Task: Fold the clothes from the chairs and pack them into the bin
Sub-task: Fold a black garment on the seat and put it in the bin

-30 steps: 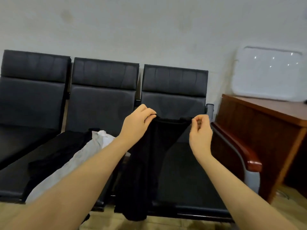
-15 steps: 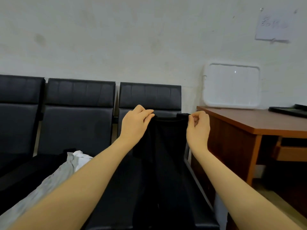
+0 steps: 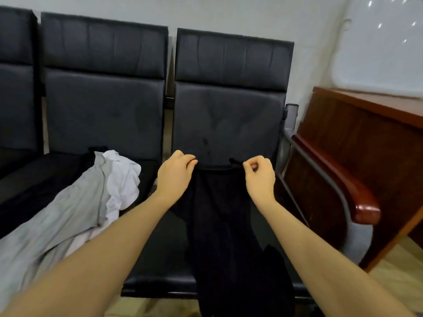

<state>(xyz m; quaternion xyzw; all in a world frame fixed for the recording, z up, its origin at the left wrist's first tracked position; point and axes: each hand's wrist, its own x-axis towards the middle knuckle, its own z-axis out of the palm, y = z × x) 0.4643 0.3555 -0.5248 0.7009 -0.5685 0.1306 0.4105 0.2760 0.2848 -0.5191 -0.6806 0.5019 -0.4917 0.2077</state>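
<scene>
Both hands pinch the top edge of a black garment, the left hand at one corner and the right hand at the other. The cloth hangs down over the seat of the rightmost black chair. A grey and white garment lies on the next chair, seemingly over something dark. A brown desk stands beside the chairs.

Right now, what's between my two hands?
In the head view, the top hem of the black garment spans from the left hand to the right hand, each pinching one end. Behind it is the black chair.
</scene>
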